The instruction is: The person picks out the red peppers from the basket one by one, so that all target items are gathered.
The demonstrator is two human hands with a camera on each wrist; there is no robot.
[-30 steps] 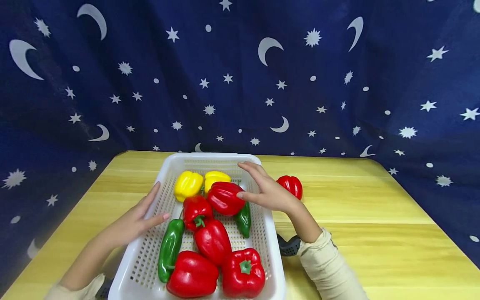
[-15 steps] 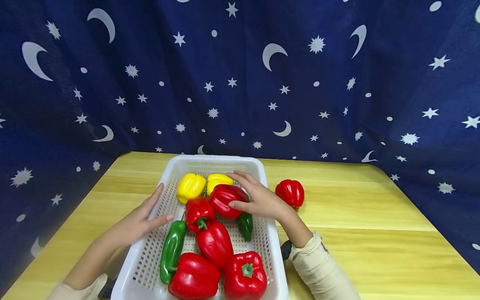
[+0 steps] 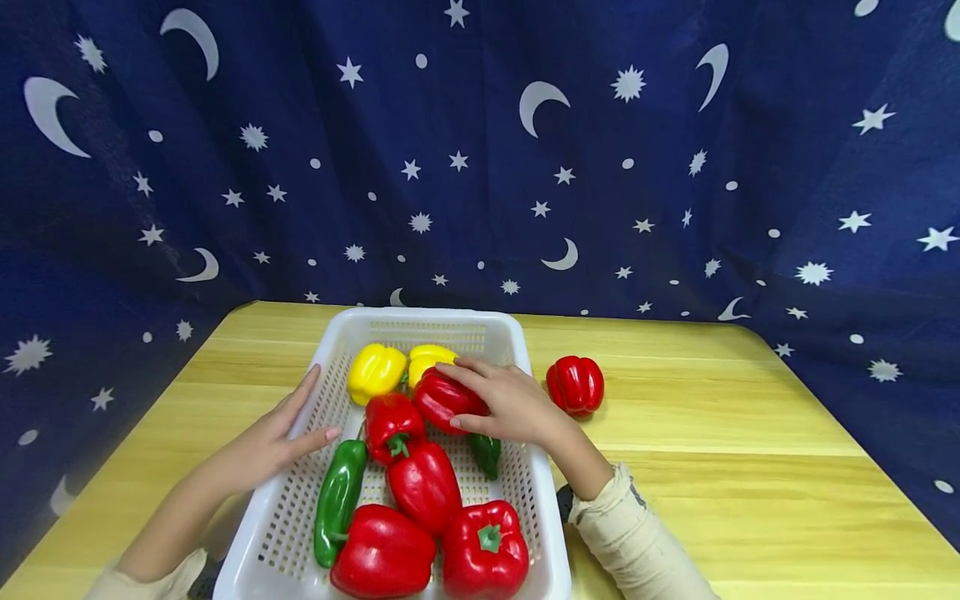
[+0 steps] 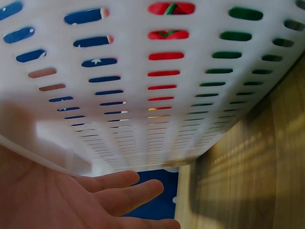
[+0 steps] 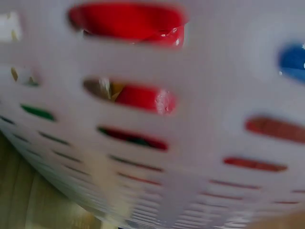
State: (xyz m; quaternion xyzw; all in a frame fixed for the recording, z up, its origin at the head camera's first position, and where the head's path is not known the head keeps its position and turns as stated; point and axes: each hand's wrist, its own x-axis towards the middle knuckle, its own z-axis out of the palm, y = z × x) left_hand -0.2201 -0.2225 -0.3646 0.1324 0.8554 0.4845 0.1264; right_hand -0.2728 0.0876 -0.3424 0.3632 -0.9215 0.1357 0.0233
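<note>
My right hand (image 3: 513, 407) reaches over the right rim of a white plastic basket (image 3: 557, 533) and grips a red bell pepper (image 3: 437, 400). Its fingers lie across the pepper's top, with the thumb along the near side. Partly hidden under that hand is a dark green pepper (image 3: 486, 457). At the left rim, my left hand (image 3: 270, 450) rests with its thumb over the edge and its straight fingers (image 4: 131, 195) outside the perforated wall. A long green pepper (image 3: 339, 500) lies just inside, close to the left thumb.
Two yellow bell peppers (image 3: 375, 372) sit at the basket's far end. Several more red bell peppers (image 3: 425, 487) fill its middle and near end. On the wooden table (image 3: 750, 467), a single red bell pepper (image 3: 575, 386) lies right of the basket. A star-patterned cloth (image 3: 480, 167) hangs behind.
My right hand has come down and left onto the red bell pepper, its fingers now around it. The left hand has stayed at the basket's rim.
</note>
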